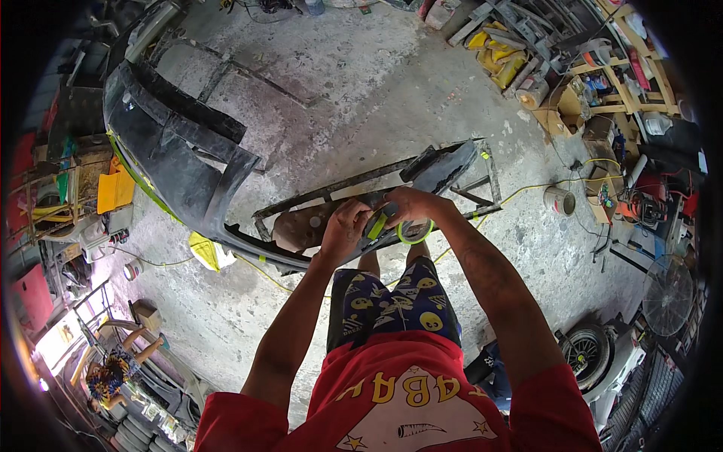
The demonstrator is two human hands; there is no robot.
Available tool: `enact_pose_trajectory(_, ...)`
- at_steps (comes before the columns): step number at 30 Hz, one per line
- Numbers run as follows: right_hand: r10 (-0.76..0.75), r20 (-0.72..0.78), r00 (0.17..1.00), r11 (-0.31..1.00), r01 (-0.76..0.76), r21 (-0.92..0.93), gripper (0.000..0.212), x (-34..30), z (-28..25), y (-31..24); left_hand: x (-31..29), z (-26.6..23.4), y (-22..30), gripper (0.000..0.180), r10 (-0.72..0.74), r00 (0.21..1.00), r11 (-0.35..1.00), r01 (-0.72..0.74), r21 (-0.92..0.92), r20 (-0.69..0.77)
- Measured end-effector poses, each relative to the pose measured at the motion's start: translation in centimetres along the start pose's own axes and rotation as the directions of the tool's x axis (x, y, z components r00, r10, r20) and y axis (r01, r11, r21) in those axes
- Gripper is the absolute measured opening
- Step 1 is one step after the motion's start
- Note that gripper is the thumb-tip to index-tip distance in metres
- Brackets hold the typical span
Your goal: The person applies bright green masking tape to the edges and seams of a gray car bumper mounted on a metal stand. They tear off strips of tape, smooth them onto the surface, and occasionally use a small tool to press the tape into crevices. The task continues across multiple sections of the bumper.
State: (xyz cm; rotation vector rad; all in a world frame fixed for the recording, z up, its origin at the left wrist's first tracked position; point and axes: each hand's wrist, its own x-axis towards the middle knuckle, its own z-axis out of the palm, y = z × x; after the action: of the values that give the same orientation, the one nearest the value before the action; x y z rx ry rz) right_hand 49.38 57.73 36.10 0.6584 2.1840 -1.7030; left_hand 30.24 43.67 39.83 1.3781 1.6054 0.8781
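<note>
You have your two hands nearly together in front of your shorts [399,297], above the lower edge of the black frame [493,181] on the floor. Your right hand [413,203] is curled around a yellow-green ring [413,242], which looks like a roll of tape and hangs just below your fingers. Between the hands sits a yellow-green band [378,226] with a darker side, perhaps a second roll seen edge-on; you cannot tell from here whether it is separate. Your left hand [345,228] has its fingers bent in a narrow pinch near that band, though whether they grip its end is hidden. Expect the ring to be light and fairly firm around its core, with any loose length thin, soft and quick to stick to skin or fold onto itself. It is best held by the core or the outer sides, keeping fingers off the sticky face, with a free end pinched at its very corner. The large black bumper-like panel [177,139] to your left is probably bulky but flexible, and its thin edges would want support at more than one spot.
</note>
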Motion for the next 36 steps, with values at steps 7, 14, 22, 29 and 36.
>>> enact_pose_trajectory(7,0.053,0.063,0.997,0.999,-0.053,0.004,0.062,0.6,-0.3,-0.6,-0.3,-0.6,0.4,0.009,0.029,0.995,0.998,-0.034,0.044,0.095)
enact_pose_trajectory(14,0.111,0.148,0.983,0.991,-0.121,0.061,0.048,1.9,-1.0,2.6,0.7,-0.7,0.9,0.013,0.179,0.97,0.963,-0.207,0.171,0.165)
enact_pose_trajectory(22,0.219,0.157,0.963,0.968,-0.234,0.09,0.045,2.4,-2.0,0.1,-0.7,-1.1,0.4,0.018,0.214,0.969,0.945,-0.237,0.224,0.123)
enact_pose_trajectory(29,0.269,0.146,0.952,0.96,-0.277,0.035,0.044,2.8,-2.0,0.9,-0.6,-1.0,1.0,0.02,0.169,0.977,0.953,-0.195,0.232,0.127)
enact_pose_trajectory(36,0.314,0.228,0.922,0.949,-0.308,-0.064,0.042,4.3,-2.0,2.6,-1.1,-0.8,1.5,0.023,0.147,0.978,0.93,-0.187,0.316,0.146)
